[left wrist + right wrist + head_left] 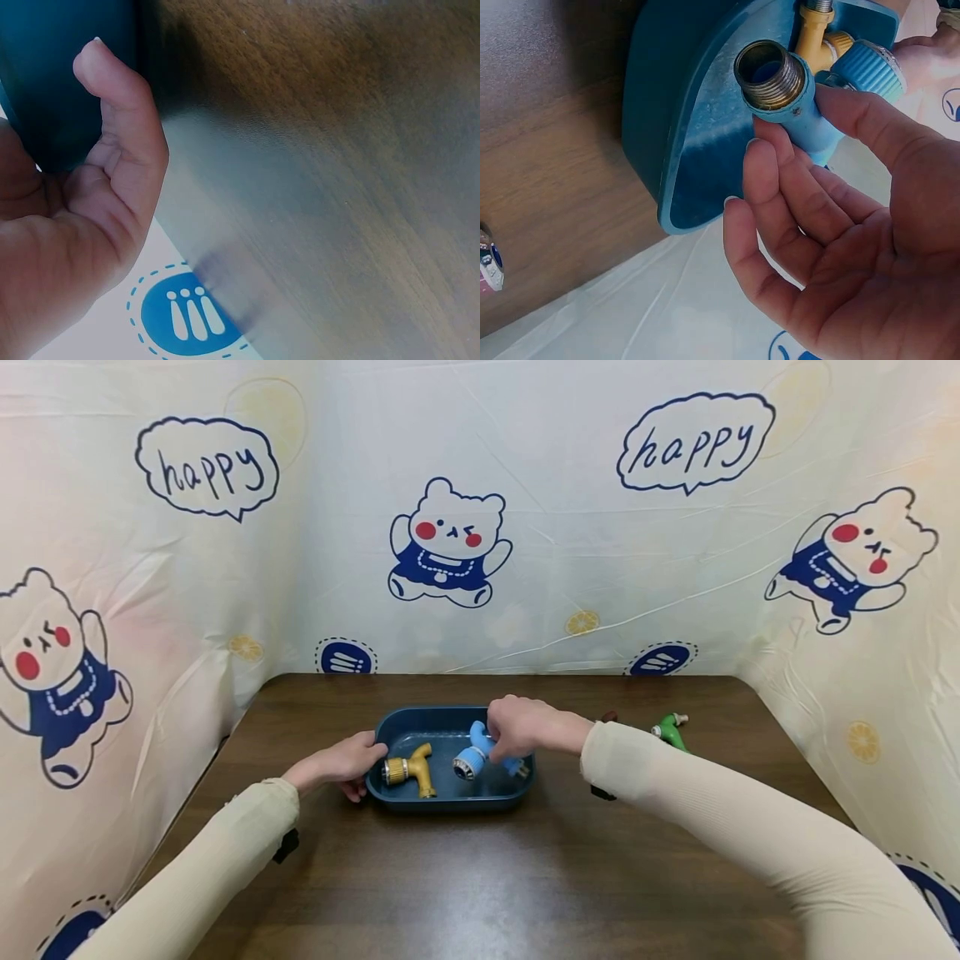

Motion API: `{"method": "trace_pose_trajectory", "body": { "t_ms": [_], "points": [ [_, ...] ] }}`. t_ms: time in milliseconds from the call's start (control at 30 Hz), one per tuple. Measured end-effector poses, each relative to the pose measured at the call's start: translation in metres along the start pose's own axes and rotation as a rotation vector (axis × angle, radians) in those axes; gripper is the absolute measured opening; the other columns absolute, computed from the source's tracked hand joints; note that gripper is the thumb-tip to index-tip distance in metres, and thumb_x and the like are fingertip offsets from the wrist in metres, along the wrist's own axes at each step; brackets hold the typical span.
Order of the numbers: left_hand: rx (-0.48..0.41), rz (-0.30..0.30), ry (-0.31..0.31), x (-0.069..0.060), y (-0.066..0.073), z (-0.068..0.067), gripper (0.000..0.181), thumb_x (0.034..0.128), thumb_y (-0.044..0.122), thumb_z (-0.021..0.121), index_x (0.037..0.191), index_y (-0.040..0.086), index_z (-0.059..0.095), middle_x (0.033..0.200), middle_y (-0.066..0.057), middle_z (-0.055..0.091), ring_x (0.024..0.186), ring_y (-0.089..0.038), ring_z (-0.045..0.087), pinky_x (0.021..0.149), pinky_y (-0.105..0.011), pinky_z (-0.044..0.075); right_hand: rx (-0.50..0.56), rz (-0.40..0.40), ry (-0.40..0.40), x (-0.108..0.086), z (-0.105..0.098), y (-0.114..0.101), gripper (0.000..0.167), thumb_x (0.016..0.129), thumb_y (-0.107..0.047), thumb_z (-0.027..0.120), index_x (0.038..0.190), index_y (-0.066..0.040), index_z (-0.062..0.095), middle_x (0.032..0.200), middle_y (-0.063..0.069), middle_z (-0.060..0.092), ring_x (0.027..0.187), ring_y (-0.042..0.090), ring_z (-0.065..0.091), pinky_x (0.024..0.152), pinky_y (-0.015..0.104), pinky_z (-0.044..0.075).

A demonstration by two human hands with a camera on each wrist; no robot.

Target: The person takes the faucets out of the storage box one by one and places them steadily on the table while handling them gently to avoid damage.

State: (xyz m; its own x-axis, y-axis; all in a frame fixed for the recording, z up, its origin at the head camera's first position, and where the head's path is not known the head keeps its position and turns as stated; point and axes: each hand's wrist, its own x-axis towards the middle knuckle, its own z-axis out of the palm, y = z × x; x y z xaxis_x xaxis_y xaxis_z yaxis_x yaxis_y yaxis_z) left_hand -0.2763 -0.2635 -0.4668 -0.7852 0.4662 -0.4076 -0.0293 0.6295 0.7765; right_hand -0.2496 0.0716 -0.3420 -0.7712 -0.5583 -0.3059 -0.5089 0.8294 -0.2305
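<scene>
In the head view a dark blue basin [457,806] stands on the table. My left hand [347,760] grips its left end, and the thumb [135,105] lies against the basin wall in the left wrist view. Inside, at the left, lies a yellow tap [420,770]. My right hand [525,727] pinches a light blue tap [469,760] over the right half of the basin. The right wrist view shows this tap's threaded metal end [769,75] between thumb and fingers, its ribbed blue knob [866,71] beyond. Whether the blue tap touches the basin floor I cannot tell.
A green tap [671,731] lies on the brown table [480,877] to the right, partly behind my right sleeve. A small reddish-brown thing [609,717] peeks out above that sleeve. Printed cloth [555,568] hangs around the table's back and sides.
</scene>
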Motion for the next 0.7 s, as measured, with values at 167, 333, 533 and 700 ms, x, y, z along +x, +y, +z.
{"method": "trace_pose_trajectory", "body": {
  "t_ms": [167,333,533,700],
  "points": [
    [-0.024,-0.010,0.004,0.019,-0.029,-0.004,0.039,0.1113,0.026,0.037,0.137,-0.003,0.041,0.073,-0.014,0.064,0.056,-0.024,0.066,0.050,-0.042,0.063,0.018,-0.005,0.006,-0.004,-0.003,0.002,0.026,0.093,-0.023,0.082,0.073,-0.009,0.073,0.059,-0.003,0.049,0.053,0.013,0.048,0.047,0.024,0.038],
    [0.006,-0.012,-0.003,0.006,-0.010,-0.002,0.039,0.1114,0.025,0.036,0.135,-0.005,0.040,0.073,-0.014,0.064,0.056,-0.022,0.067,0.051,-0.040,0.063,0.023,0.006,0.005,-0.005,-0.005,0.004,0.031,0.094,-0.025,0.082,0.068,-0.011,0.070,0.055,-0.004,0.044,0.050,0.012,0.044,0.044,0.023,0.034],
    [-0.002,-0.039,0.029,-0.020,0.030,0.009,0.038,0.1112,0.020,0.036,0.135,-0.009,0.040,0.071,-0.013,0.061,0.053,-0.020,0.062,0.050,-0.038,0.062,0.014,0.006,0.006,-0.007,-0.005,0.006,0.031,0.093,-0.025,0.082,0.068,-0.012,0.070,0.057,-0.003,0.047,0.052,0.012,0.045,0.045,0.024,0.034],
    [-0.102,-0.069,0.014,0.025,-0.035,-0.005,0.039,0.1107,0.029,0.043,0.137,0.000,0.043,0.075,-0.019,0.065,0.055,-0.028,0.067,0.051,-0.046,0.063,0.022,0.005,0.008,-0.009,-0.004,0.009,0.027,0.093,-0.023,0.082,0.071,-0.012,0.071,0.059,-0.002,0.052,0.054,0.012,0.049,0.046,0.023,0.038]
  ]
}}
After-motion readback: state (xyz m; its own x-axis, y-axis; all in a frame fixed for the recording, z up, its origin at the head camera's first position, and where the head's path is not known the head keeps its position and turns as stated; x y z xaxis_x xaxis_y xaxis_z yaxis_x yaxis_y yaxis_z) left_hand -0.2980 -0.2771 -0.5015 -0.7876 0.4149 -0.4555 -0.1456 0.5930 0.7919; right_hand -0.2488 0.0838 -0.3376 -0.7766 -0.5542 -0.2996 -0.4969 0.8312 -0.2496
